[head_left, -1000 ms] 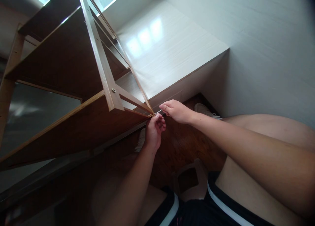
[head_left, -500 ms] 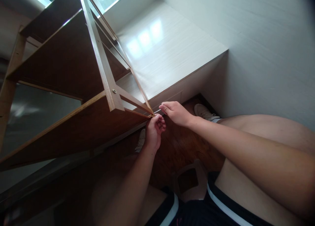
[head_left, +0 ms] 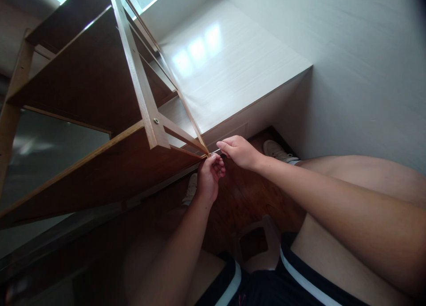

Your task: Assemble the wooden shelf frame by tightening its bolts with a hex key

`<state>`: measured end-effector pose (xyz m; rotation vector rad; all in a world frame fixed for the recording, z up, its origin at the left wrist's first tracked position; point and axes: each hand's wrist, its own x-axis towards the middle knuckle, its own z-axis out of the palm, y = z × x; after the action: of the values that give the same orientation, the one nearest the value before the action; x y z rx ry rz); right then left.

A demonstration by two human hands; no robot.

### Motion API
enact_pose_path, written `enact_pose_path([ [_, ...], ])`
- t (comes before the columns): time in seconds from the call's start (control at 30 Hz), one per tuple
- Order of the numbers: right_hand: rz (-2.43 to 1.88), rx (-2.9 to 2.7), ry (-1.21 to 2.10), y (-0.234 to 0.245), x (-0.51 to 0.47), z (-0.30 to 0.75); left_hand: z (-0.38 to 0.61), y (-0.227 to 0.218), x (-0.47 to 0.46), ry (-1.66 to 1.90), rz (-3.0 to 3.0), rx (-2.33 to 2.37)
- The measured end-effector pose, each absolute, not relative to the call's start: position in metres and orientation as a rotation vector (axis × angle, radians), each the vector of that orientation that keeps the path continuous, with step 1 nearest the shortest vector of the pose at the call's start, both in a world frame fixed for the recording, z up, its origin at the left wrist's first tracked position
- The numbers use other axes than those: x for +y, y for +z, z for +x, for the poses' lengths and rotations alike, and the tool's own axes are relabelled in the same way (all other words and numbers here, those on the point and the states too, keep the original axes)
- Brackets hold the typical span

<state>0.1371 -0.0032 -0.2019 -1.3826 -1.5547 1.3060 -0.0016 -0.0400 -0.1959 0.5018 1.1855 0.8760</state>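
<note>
wooden rack (head_left: 100, 172), one, with three shelf boards, stands tilted beside the white ledge (head_left: 226, 75). at its near corner are two hands: left hand (head_left: 209, 176) curled closed beneath, right hand (head_left: 238, 150) pinching one thin metal tool (head_left: 215, 152).

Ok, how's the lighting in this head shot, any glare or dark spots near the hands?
Head view: window glare on the white ledge; the wooden shelf and floor sit in shadow; left hand and right hand are dim but sharp; top right corner vignettes.
</note>
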Motion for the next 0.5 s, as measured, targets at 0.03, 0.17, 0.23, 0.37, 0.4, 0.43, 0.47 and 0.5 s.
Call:
enact_pose_path([
  [0.03,-1.369,-1.534,1.329,-0.202,-0.003,0.137,-0.001,-0.196,-0.040,0.875,0.505,1.187],
  [0.17,-1.269,-1.391,1.519,-0.199,-0.001,0.135,-0.002,-0.196,-0.039,0.867,0.522,1.186],
  [0.23,-1.231,-1.277,1.660,-0.198,0.001,0.134,-0.002,-0.197,-0.039,0.863,0.529,1.183],
  [0.37,-1.263,-1.076,1.971,-0.196,0.005,0.136,-0.002,-0.197,-0.039,0.861,0.532,1.170],
  [0.4,-1.269,-1.058,2.020,-0.196,0.005,0.137,-0.002,-0.198,-0.040,0.858,0.531,1.163],
  [0.43,-1.266,-1.059,2.049,-0.196,0.006,0.138,-0.002,-0.197,-0.040,0.855,0.531,1.155],
  [0.47,-1.260,-1.082,2.060,-0.195,0.007,0.139,-0.003,-0.197,-0.040,0.852,0.530,1.147],
  [0.5,-1.257,-1.127,2.058,-0.195,0.008,0.140,-0.003,-0.197,-0.040,0.849,0.529,1.140],
])
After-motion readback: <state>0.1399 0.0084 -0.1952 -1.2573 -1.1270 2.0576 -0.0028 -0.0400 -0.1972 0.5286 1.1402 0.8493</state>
